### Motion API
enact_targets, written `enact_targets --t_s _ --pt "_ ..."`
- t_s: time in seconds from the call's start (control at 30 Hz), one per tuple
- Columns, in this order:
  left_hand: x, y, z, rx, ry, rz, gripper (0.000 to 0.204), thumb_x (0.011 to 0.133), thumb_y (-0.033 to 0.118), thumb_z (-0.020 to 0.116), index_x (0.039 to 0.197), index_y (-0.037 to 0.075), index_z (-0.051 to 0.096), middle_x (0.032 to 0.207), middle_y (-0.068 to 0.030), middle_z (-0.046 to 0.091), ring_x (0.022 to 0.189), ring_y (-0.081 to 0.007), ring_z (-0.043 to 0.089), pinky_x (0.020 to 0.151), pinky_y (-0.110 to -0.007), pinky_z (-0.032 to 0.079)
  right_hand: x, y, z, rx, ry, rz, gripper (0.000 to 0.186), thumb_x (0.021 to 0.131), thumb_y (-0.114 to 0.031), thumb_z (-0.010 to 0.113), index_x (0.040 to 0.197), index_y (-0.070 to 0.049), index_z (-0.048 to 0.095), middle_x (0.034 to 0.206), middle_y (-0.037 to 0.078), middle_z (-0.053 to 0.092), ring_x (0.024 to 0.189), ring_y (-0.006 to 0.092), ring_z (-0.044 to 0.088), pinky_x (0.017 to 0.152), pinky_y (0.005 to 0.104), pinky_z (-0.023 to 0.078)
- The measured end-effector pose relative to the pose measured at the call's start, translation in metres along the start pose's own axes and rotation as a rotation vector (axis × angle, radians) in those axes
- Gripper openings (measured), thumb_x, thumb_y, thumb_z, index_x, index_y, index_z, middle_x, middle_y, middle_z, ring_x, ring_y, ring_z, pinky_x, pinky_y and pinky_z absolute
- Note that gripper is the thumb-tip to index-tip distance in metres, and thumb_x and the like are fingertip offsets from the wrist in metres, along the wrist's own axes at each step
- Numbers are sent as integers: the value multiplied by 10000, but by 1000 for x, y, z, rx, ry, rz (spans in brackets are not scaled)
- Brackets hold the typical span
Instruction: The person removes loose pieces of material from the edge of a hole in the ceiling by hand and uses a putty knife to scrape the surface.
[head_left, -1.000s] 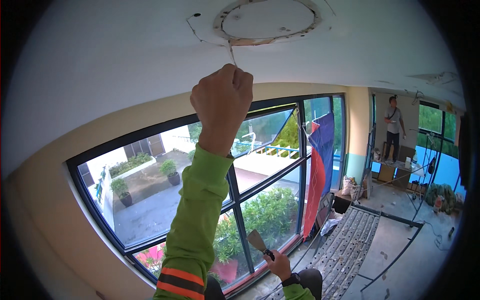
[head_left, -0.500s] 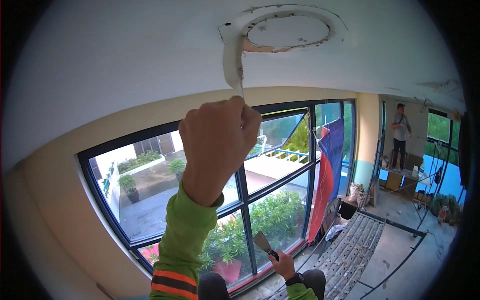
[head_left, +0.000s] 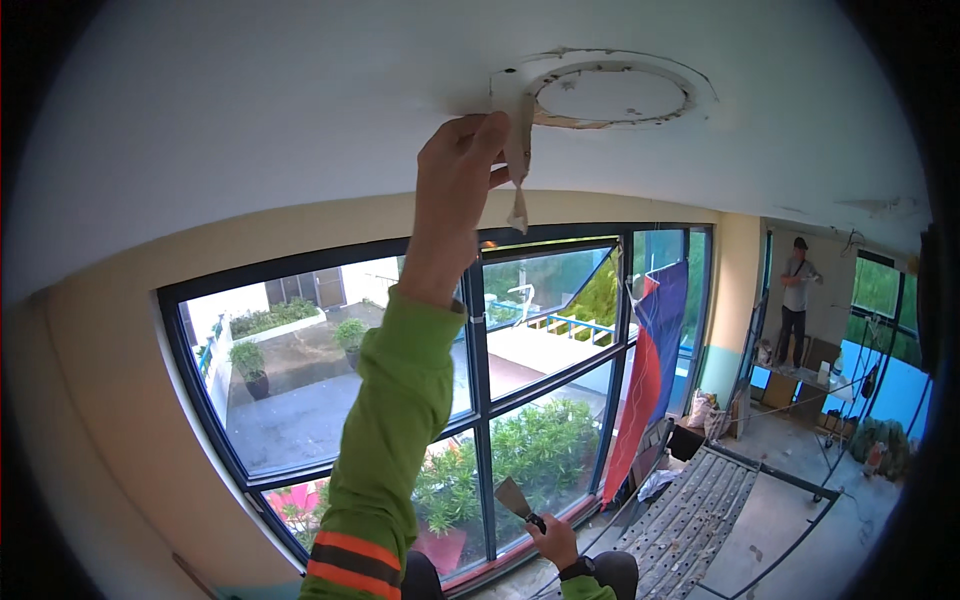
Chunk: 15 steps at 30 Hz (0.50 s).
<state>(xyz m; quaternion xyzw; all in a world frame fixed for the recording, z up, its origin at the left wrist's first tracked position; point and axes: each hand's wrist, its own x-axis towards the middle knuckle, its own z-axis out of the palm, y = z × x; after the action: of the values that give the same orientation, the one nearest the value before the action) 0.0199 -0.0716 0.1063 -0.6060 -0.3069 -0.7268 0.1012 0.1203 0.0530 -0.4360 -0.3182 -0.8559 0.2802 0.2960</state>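
My left hand [head_left: 458, 165] is raised to the white ceiling [head_left: 350, 110], thumb and fingers closed on the left edge of a peeling strip [head_left: 519, 140]. The strip is pale and hangs from the ceiling, its twisted lower end dangling below my fingers. Beside it is a round patch [head_left: 612, 95] with a ragged, cracked outline and bits of torn brown at its edge. Low in front of my knees, my right hand [head_left: 556, 541] is wrapped round the dark handle of a putty knife [head_left: 514, 497], its blade pointing up and left.
Large dark-framed windows [head_left: 480, 350] stand ahead, one pane tilted open. A red and blue cloth [head_left: 650, 350] hangs beside them. A perforated metal scaffold platform [head_left: 690, 520] lies low on the right. Another person [head_left: 795, 300] stands on a raised platform at the far right.
My left hand has gone from a fist around the strip's lower end to a pinch higher up, close to the ceiling. The strip's tail now hangs free. My right hand still holds the putty knife.
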Motion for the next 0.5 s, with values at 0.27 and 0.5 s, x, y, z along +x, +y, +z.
enact_targets --t_s 0.27,0.5 --pt "-25 -19 22 -306 89 113 272 949 214 572 1055 -34 530 825 -67 571 722 -116 564 699 -254 467 -5 -2 -6 3 9 -4 351 817 -394 659 949 -69 653 756 189 657 744 379 646 633 469 493" --pt "-49 -10 33 -220 183 177 251 959 205 563 1049 -25 520 886 -55 584 783 -85 568 724 -247 481 -5 -10 -10 -49 -43 33 378 827 -431 632 904 -60 639 754 196 653 757 396 641 650 486 488"
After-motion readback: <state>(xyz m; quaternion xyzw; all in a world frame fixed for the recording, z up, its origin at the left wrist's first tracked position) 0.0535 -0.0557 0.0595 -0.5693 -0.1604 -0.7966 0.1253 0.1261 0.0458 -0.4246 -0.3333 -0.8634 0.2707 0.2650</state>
